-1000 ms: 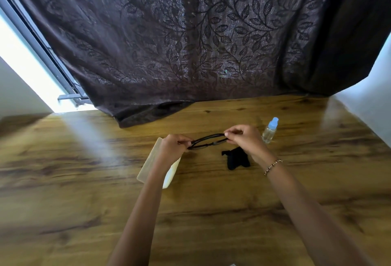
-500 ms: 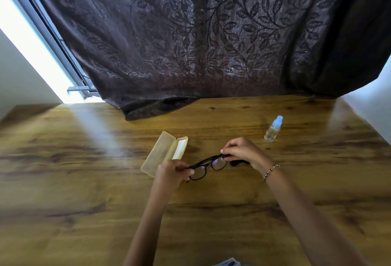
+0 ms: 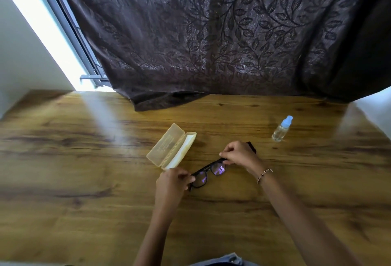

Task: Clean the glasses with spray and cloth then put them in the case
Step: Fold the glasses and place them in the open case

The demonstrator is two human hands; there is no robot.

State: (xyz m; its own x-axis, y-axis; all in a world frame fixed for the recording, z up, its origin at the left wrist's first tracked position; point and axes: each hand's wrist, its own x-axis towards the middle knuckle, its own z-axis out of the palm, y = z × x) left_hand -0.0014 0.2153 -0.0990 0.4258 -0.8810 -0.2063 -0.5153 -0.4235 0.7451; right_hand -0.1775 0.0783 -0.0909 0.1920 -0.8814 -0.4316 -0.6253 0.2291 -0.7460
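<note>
Black-framed glasses (image 3: 209,173) hang just above the wooden table, lenses facing me with a purple glint. My left hand (image 3: 172,182) pinches their left end and my right hand (image 3: 238,155) pinches their right end. A pale yellow case (image 3: 171,147) lies open just beyond my left hand, its lid folded back to the left. A black cloth (image 3: 251,146) peeks out behind my right hand, mostly hidden. A small clear spray bottle (image 3: 281,129) with a blue cap stands to the far right.
A dark leaf-patterned curtain (image 3: 211,43) hangs along the far edge of the table (image 3: 84,191) and drapes onto it. A bright window gap and white wall sit at the left. A scrap of denim shows at the bottom edge.
Both hands have drawn the glasses toward me and tilted them so the lenses face up. The open case, hidden under my left hand before, is now uncovered; the cloth is now behind my right hand.
</note>
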